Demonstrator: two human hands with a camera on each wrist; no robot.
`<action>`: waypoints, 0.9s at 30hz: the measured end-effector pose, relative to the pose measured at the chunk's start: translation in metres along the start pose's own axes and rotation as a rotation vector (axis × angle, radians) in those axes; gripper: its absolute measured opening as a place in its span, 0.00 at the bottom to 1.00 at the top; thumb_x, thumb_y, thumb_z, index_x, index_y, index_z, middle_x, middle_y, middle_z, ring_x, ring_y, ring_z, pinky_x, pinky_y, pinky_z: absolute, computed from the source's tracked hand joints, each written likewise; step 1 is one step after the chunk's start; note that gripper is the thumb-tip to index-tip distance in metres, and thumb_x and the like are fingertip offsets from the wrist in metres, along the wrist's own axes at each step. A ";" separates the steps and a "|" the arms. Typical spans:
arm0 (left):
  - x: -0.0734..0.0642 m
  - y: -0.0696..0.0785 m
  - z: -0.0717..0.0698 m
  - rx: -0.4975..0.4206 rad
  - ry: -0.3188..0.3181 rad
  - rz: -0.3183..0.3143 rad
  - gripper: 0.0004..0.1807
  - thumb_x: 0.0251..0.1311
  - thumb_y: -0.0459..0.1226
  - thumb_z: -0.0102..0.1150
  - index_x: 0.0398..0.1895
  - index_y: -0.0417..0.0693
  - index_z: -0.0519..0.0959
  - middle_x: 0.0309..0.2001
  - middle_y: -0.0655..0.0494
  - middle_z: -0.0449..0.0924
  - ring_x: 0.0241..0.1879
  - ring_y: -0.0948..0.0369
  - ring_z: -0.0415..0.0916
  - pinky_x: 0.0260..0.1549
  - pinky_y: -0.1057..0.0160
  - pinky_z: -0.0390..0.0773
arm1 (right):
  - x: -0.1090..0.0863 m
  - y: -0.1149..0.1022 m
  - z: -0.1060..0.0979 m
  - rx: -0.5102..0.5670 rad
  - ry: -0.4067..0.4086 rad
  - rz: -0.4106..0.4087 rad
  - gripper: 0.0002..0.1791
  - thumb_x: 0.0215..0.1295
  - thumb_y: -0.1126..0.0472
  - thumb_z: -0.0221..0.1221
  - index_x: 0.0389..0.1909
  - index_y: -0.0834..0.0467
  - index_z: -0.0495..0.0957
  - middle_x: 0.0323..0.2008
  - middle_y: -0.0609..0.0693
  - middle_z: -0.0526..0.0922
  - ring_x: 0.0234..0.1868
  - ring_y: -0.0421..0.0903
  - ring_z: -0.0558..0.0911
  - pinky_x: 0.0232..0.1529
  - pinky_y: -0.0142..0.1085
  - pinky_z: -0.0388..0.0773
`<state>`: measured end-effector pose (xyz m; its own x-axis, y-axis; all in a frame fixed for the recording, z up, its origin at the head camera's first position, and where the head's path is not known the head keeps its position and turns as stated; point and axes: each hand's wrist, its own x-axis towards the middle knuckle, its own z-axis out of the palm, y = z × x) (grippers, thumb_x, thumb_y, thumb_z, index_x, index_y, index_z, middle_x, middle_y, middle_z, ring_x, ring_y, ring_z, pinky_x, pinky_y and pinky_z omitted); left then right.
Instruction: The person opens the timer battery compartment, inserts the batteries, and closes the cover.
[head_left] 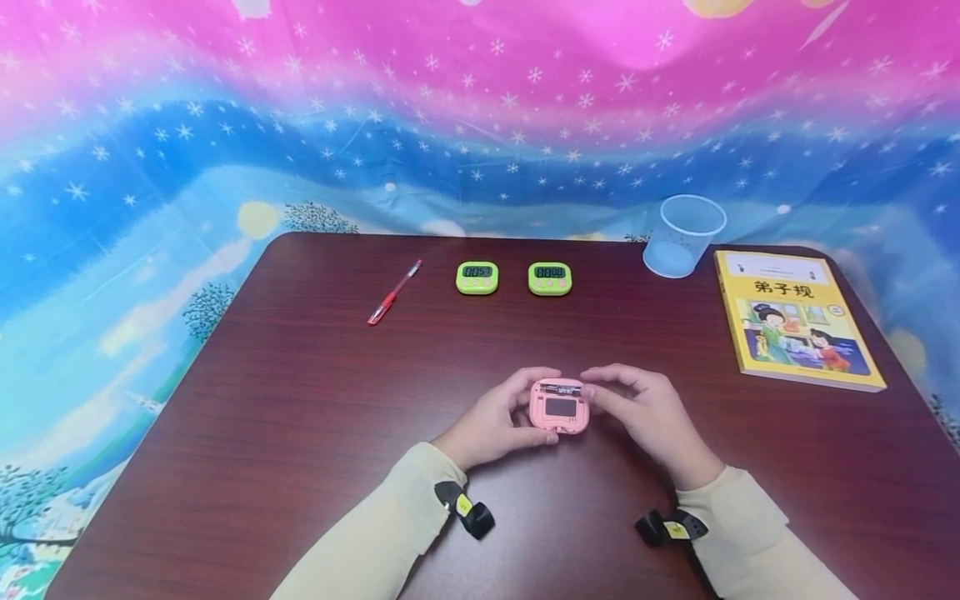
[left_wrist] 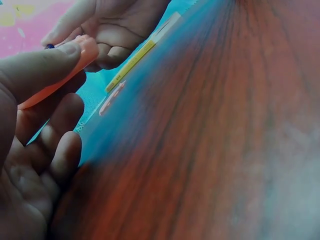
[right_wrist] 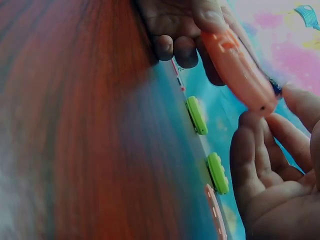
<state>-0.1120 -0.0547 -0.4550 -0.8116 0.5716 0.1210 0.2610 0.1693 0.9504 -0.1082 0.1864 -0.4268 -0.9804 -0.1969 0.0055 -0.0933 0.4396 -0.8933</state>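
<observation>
My left hand [head_left: 498,421] grips a pink digital timer [head_left: 540,412] by its left side, thumb at the lower edge and fingers at the top and behind. Its back faces up, with the battery compartment uncovered and a dark rectangle below. A dark battery [head_left: 557,389] lies along that compartment. At the right end my right hand [head_left: 651,412] pinches the timer's corner, its thumb [right_wrist: 296,100] on the battery end and its fingertips [right_wrist: 250,120] against the casing. The timer's screen side is hidden.
Two green timers, one left [head_left: 477,277] and one right [head_left: 550,278], lie behind the hands. A red pen [head_left: 395,292] is left of them. A clear plastic cup [head_left: 682,237] and a yellow book [head_left: 798,321] are at right. A thin pink piece [right_wrist: 215,212] lies on the table.
</observation>
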 end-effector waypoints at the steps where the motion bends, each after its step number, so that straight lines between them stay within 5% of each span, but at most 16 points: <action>1: 0.000 0.000 0.000 0.004 -0.006 0.004 0.41 0.54 0.32 0.74 0.71 0.51 0.65 0.45 0.54 0.87 0.25 0.65 0.76 0.30 0.66 0.81 | 0.000 0.000 0.000 0.017 -0.009 0.018 0.18 0.66 0.51 0.67 0.51 0.57 0.85 0.52 0.51 0.85 0.52 0.46 0.83 0.48 0.26 0.80; 9: -0.002 0.000 0.000 -0.027 -0.039 0.021 0.40 0.54 0.30 0.74 0.69 0.54 0.66 0.44 0.54 0.87 0.29 0.66 0.79 0.33 0.65 0.83 | 0.000 -0.003 0.005 0.105 -0.019 0.054 0.15 0.63 0.57 0.69 0.46 0.62 0.86 0.57 0.60 0.81 0.59 0.53 0.79 0.50 0.22 0.78; 15: -0.001 0.000 0.003 -0.040 -0.036 0.029 0.40 0.54 0.29 0.74 0.70 0.53 0.66 0.44 0.52 0.87 0.29 0.67 0.80 0.33 0.65 0.84 | 0.001 -0.006 0.010 -0.008 0.039 -0.017 0.09 0.62 0.61 0.69 0.41 0.61 0.85 0.51 0.60 0.84 0.50 0.49 0.84 0.46 0.22 0.79; 27: 0.000 0.000 0.003 -0.020 -0.010 0.008 0.41 0.55 0.30 0.74 0.71 0.54 0.65 0.43 0.54 0.86 0.25 0.65 0.76 0.28 0.66 0.82 | 0.006 0.009 -0.008 -0.181 0.193 -0.171 0.07 0.68 0.60 0.64 0.44 0.56 0.86 0.41 0.45 0.86 0.41 0.36 0.79 0.43 0.22 0.76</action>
<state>-0.1104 -0.0518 -0.4559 -0.8045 0.5805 0.1255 0.2567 0.1492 0.9549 -0.1160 0.1959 -0.4315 -0.9609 -0.1190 0.2499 -0.2724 0.5664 -0.7778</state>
